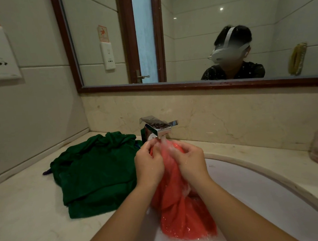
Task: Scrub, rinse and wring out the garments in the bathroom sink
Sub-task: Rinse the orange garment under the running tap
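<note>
Both the left hand (148, 166) and right hand (189, 161) grip the red garment (178, 211), bunched under the running tap (158, 128) over the sink (274, 175), probably for rinsing, while the green garment (93, 174) waits on the counter (22, 218) at left.

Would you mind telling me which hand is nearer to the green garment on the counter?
Left. The left hand is just right of the green garment; the right hand lies farther right; both grip the red garment.
</note>
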